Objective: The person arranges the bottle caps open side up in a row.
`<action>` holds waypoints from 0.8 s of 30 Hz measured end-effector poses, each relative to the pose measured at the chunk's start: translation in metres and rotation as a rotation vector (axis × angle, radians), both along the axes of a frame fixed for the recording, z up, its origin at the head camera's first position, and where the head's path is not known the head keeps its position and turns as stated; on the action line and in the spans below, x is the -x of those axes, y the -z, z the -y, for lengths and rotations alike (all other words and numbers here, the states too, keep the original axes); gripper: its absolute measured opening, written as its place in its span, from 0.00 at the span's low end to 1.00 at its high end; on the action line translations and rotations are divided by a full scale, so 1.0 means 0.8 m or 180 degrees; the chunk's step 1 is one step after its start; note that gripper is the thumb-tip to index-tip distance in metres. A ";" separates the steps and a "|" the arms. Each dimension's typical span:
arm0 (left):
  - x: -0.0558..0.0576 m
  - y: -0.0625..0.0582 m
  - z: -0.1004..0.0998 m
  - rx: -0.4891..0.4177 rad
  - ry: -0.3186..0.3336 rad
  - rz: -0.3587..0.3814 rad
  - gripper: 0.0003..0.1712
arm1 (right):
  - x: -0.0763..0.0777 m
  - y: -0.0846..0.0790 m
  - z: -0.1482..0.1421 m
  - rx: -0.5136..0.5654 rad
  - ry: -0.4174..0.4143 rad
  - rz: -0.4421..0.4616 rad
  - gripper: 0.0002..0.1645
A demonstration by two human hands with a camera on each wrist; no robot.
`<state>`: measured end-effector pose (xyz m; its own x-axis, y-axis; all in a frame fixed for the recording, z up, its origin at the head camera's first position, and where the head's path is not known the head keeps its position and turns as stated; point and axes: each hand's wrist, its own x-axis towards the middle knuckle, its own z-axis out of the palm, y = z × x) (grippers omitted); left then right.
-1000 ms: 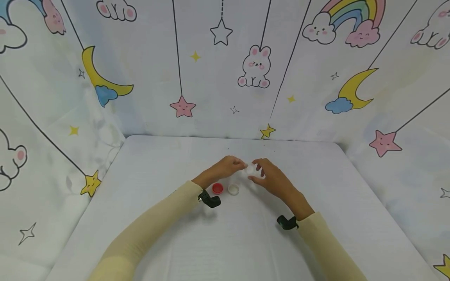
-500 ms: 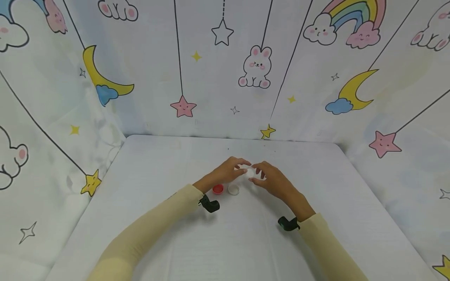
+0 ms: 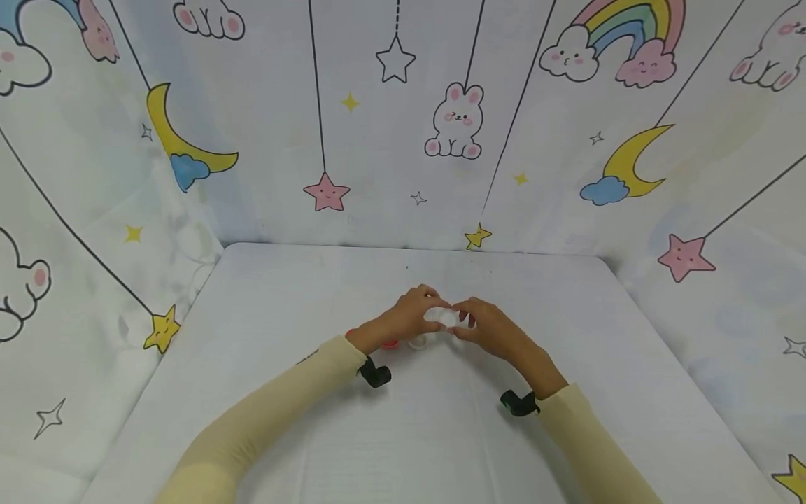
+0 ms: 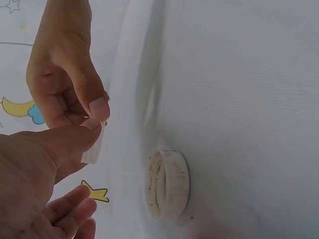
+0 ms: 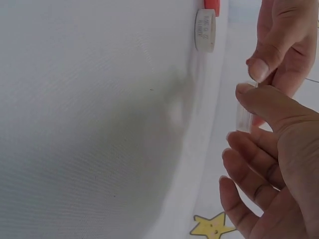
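Between the two hands is a translucent white round piece, like a bottle cap point(image 3: 448, 318), held just above the table. My left hand point(image 3: 409, 313) pinches its left side with thumb and fingers. On the opposite side my right hand point(image 3: 491, 323) pinches its rim, while its other fingers curve loosely, as the right wrist view shows. The piece's thin edge point(image 4: 93, 148) appears in the left wrist view, its face turned away. Nearer the person, a white bottle cap point(image 4: 177, 184) with print on its side lies on the table. Beside it is a red cap point(image 3: 390, 344), partly covered by the left hand.
Another red piece point(image 3: 350, 334) peeks out beside the left wrist. A white cloth covers the table point(image 3: 403, 434), whose back edge meets a printed fabric wall point(image 3: 378, 140). Dark wrist cameras point(image 3: 376, 374) hang below both wrists.
My left hand has opened its pinch, shifted right and nearer the person, and taken hold of the cap's left side. My right hand has come slightly nearer too, still holding the cap.
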<state>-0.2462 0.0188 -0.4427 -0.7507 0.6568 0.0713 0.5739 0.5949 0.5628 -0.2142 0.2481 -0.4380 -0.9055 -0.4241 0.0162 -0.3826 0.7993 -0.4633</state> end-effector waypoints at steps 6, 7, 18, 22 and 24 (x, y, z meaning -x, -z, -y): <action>-0.005 0.010 -0.005 0.0086 0.0004 -0.0112 0.27 | -0.004 0.004 -0.002 -0.0071 -0.0008 0.0139 0.27; -0.006 0.012 -0.006 0.0109 -0.0002 -0.0127 0.26 | -0.005 0.004 -0.002 -0.0077 -0.0006 0.0154 0.27; -0.014 0.027 -0.014 0.0275 0.0056 -0.0545 0.24 | -0.012 0.012 -0.001 -0.0215 -0.0096 0.0253 0.28; -0.016 0.030 -0.016 0.0326 0.0058 -0.0599 0.24 | -0.012 0.015 -0.001 -0.0266 -0.0118 0.0251 0.28; -0.017 0.031 -0.017 0.0349 0.0062 -0.0558 0.24 | -0.013 0.016 -0.002 -0.0268 -0.0135 0.0245 0.28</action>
<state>-0.2329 0.0323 -0.4672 -0.7202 0.6820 0.1271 0.6693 0.6349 0.3858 -0.2039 0.2495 -0.4511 -0.8839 -0.4590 -0.0901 -0.3828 0.8205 -0.4246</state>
